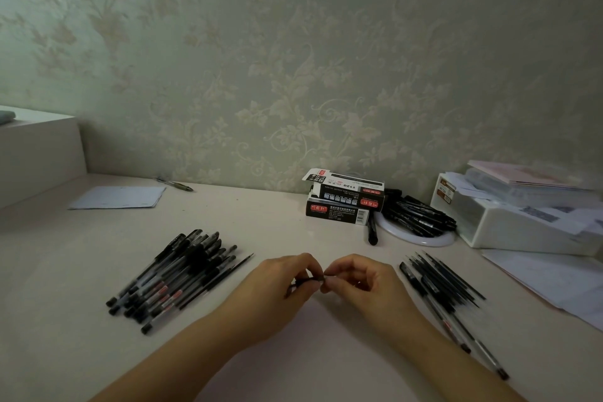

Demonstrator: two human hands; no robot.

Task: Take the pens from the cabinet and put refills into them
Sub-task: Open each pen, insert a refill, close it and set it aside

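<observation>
**Centre of the worktop: two hands meet on one thin black piece**

Over on the left of the worktop (81, 271), a heap of capped pens (176, 277) lies fanned out, long axes running from near-left to far-right. Now to the middle: the left hand (280, 284) has its fingers curled round a thin dark pen part (306, 280), which lies roughly level, left to right, between the two grips. Whether it's a refill or a pen tip, too small to call! The right hand (359, 281) pinches its right end, fingertips nearly touching the left hand's. Both grips are closed down tight on that one piece, just above the surface.

Right of the hands, a second row of refills and pens (447, 284) lies close to the right hand, so that hand looks the likelier one to fetch the next. Far right-centre, two stacked boxes (342, 202) and another pile of pens (421, 215) sit by the wall.
</observation>
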